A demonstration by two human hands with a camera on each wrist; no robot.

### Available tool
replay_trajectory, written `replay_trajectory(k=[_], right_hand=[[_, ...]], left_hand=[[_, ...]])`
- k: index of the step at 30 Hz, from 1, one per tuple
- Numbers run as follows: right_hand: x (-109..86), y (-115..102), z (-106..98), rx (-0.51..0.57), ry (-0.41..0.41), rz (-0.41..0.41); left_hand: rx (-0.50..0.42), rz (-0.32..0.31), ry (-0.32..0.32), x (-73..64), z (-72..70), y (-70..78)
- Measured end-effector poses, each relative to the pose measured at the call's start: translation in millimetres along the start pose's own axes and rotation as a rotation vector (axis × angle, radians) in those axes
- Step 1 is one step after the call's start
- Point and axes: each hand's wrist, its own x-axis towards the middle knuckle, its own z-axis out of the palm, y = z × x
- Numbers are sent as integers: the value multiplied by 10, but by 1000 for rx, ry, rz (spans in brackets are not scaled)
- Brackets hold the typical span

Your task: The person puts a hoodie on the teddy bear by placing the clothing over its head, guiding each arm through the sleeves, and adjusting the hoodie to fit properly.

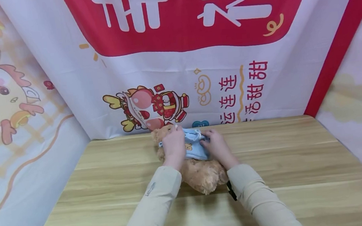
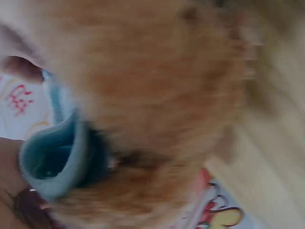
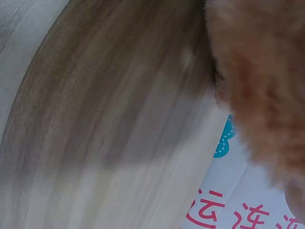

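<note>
A brown teddy bear [image 1: 204, 175] lies on the table with its head toward the left. Over its body is a small light-blue garment [image 1: 196, 150] with a bear print and pale trim. My left hand [image 1: 174, 145] pinches the garment near the bear's head, its fingertips partly hidden. On the other side, my right hand [image 1: 216, 145] grips the garment's edge with curled fingers. Blurred fur fills much of the left wrist view, beside a rolled-open part of the blue garment [image 2: 55, 160]. In the right wrist view, the bear's fur [image 3: 267, 86] covers the right side.
The wood-grain table [image 1: 111, 208] ends at a printed cloth backdrop [image 1: 163, 67] just behind the bear. Another printed cloth [image 1: 1, 109] borders the left side, and a pale one [image 1: 359, 109] the right. A black strap [image 1: 231, 191] shows beside the right cuff.
</note>
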Motion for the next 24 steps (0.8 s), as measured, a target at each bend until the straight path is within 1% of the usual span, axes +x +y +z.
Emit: replay_trajectory(k=[3,5,7,9,12,14,17,20,22,24], right_hand=[[-6,8,30,-5,-72,48],[-2,25,51,-8,-99,58],[0,40,66,-4,-110,37],[2,55,66,21,-130,30],[2,82,48,69,-151,-1],[1,104,29,98,-174,-12],[-3,138,20,107,-197,-52],[-12,182,54,105,-222,-80],[-24,214,93,109,-238,-92],[-35,237,135,129,-258,-79]], left_hand=[[-42,3,31,-28,135,-79],[-61,2,57,-51,215,-127],[-72,14,88,-69,288,-186],[-94,35,137,-75,360,-261],[-168,74,207,-74,457,-383],[-227,88,234,-67,513,-451],[-309,95,236,-62,566,-518],[-373,103,230,-58,623,-562],[-415,104,243,-63,667,-588],[-462,97,271,-68,706,-614]])
